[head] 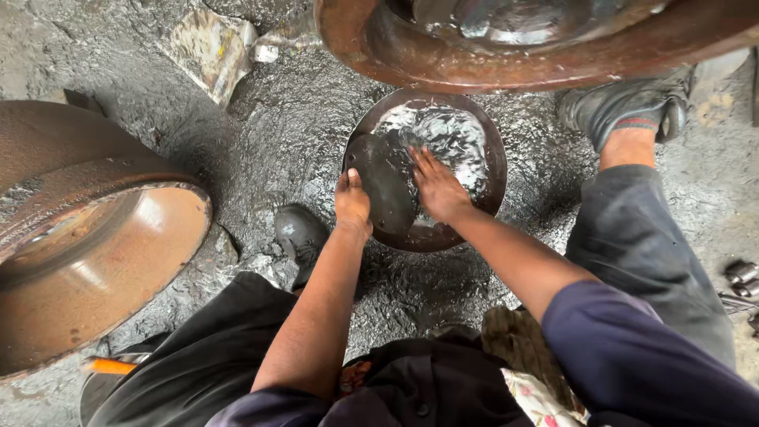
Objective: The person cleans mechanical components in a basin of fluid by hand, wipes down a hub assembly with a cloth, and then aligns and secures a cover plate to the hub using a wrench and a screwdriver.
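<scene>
Round metal pan [427, 170] of dark shiny liquid sits on the greasy floor [269, 134], between the person's shoes. Left hand [353, 202] curls over the pan's near-left rim, gripping it, likely to steady it. Right hand [437, 188] lies flat inside the pan, fingers spread, pressing a dark plate-like part [387, 186] half under the liquid. Big rusty drum [87, 237] lies left of the pan, another rusty drum [538, 39] just beyond it. Crumpled yellowish wrapper [212, 49] up-left of the pan; print unreadable.
</scene>
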